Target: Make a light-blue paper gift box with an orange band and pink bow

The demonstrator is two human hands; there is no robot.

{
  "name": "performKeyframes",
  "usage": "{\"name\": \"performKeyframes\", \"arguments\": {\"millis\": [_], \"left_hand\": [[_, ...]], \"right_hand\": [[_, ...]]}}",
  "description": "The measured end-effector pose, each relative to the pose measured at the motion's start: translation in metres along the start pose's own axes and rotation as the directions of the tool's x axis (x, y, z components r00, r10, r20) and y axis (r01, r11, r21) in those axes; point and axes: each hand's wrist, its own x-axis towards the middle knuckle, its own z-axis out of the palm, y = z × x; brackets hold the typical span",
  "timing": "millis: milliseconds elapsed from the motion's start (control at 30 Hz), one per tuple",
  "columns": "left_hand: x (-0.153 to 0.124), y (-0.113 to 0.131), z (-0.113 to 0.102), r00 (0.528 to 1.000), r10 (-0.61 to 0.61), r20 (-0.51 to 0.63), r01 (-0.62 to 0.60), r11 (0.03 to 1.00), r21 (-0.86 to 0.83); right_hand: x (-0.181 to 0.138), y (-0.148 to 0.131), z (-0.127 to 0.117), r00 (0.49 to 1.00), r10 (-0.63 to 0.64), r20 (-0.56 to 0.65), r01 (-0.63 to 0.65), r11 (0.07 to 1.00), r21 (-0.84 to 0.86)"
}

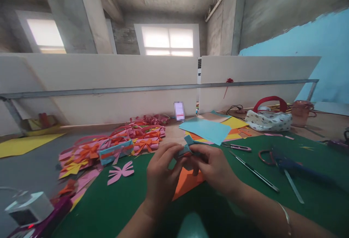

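Both hands meet at the middle of the green mat, pinching a small folded piece of blue paper (188, 140). My left hand (163, 169) grips its left end, thumb and fingers closed. On the other side my right hand (212, 163) holds the right end, fingers curled in; they partly hide the piece. Below the hands lies an orange paper sheet (188, 185) on the mat. A pink paper bow cutout (121, 172) rests flat to the left. Right of my right hand are a pair of small snips (236, 147) and a metallic pen-like tool (255, 171).
Paper bows and baskets (117, 139) pile up at left. Blue sheets (207, 129) lie behind the hands, near a propped phone (179, 111). A glue gun (300, 172), a cloth bag (268, 119) and a jug (301, 113) stand right. A charger (29, 209) is front left.
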Motion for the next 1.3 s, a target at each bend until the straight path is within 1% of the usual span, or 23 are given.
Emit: {"name": "performKeyframes", "arguments": {"millis": [67,133,233,267,300,367,433,467,533,600,633,700,767,800,833,900,967,1000,1033,1100,1167,1233,1300], "left_hand": [[-0.001,-0.001,0.002,1.0,0.01,0.014,-0.01,1.0,-0.015],[-0.003,-0.002,0.004,0.999,0.032,0.02,-0.032,0.999,-0.023],[-0.006,-0.005,0.007,0.999,0.037,0.009,-0.038,0.999,0.033],[-0.007,-0.005,0.008,1.0,0.019,0.025,-0.02,0.998,0.06],[-0.009,-0.005,0.009,0.998,-0.014,0.064,0.009,0.997,0.081],[-0.01,-0.003,0.011,0.975,-0.112,0.193,0.097,0.991,0.087],[-0.009,0.001,0.012,0.923,-0.225,0.313,0.215,0.974,0.067],[-0.008,0.004,0.012,0.896,-0.284,0.343,0.283,0.958,0.054],[-0.007,0.007,0.012,0.841,-0.396,0.368,0.423,0.906,0.007],[-0.005,0.007,0.013,0.783,-0.487,0.387,0.553,0.83,-0.073],[-0.004,0.005,0.013,0.75,-0.528,0.399,0.616,0.777,-0.131],[-0.003,-0.002,0.014,0.669,-0.611,0.424,0.736,0.623,-0.264],[-0.001,-0.011,0.013,0.564,-0.699,0.439,0.822,0.427,-0.377],[0.0,-0.015,0.011,0.514,-0.738,0.437,0.843,0.339,-0.418],[0.001,-0.018,0.01,0.473,-0.769,0.429,0.85,0.272,-0.45],[0.004,-0.021,0.006,0.423,-0.805,0.415,0.844,0.184,-0.504],[0.006,-0.02,0.004,0.391,-0.804,0.449,0.839,0.11,-0.534],[0.007,-0.019,0.003,0.377,-0.791,0.483,0.842,0.075,-0.535],[0.007,-0.017,0.003,0.366,-0.774,0.517,0.847,0.047,-0.529],[0.008,-0.015,0.002,0.352,-0.737,0.577,0.861,0.013,-0.509],[0.008,-0.013,0.001,0.34,-0.708,0.619,0.873,-0.007,-0.487],[0.009,-0.011,-0.002,0.321,-0.682,0.657,0.88,-0.042,-0.473],[0.01,-0.009,-0.004,0.304,-0.667,0.68,0.878,-0.08,-0.472]], "right_hand": [[0.001,0.001,0.001,0.999,0.027,0.03,-0.029,0.997,0.067],[0.002,0.002,0.001,0.998,0.058,0.026,-0.061,0.986,0.152],[0.002,0.003,0.001,0.996,0.094,0.011,-0.094,0.975,0.202],[0.001,0.003,0.0,0.996,0.085,0.0,-0.084,0.983,0.163],[0.0,0.003,0.0,0.998,0.054,-0.014,-0.052,0.995,0.079],[-0.001,0.004,-0.001,0.997,-0.07,-0.04,0.061,0.98,-0.19],[-0.001,0.005,-0.001,0.981,-0.19,-0.025,0.161,0.888,-0.431],[-0.001,0.006,0.0,0.975,-0.22,-0.022,0.18,0.848,-0.498],[-0.002,0.009,0.002,0.97,-0.24,-0.031,0.182,0.811,-0.556],[-0.002,0.012,0.004,0.956,-0.292,-0.023,0.221,0.769,-0.599],[-0.003,0.012,0.004,0.941,-0.339,-0.005,0.262,0.737,-0.623],[-0.003,0.011,0.002,0.887,-0.462,0.014,0.36,0.67,-0.649],[-0.001,0.008,-0.005,0.842,-0.536,-0.053,0.38,0.662,-0.646],[0.002,0.008,-0.011,0.838,-0.532,-0.117,0.35,0.69,-0.634],[0.005,0.007,-0.017,0.846,-0.5,-0.185,0.299,0.733,-0.611],[0.015,0.01,-0.028,0.884,-0.359,-0.3,0.162,0.837,-0.522],[0.024,0.017,-0.035,0.93,-0.164,-0.33,0.035,0.931,-0.363],[0.027,0.021,-0.036,0.954,-0.06,-0.292,-0.018,0.966,-0.258],[0.03,0.025,-0.036,0.974,0.032,-0.222,-0.066,0.987,-0.148],[0.032,0.032,-0.033,0.986,0.15,-0.074,-0.148,0.988,0.031],[0.031,0.036,-0.028,0.981,0.195,-0.012,-0.193,0.975,0.108],[0.028,0.036,-0.024,0.978,0.207,-0.034,-0.202,0.972,0.121],[0.026,0.035,-0.022,0.978,0.207,-0.019,-0.202,0.968,0.146]]}}
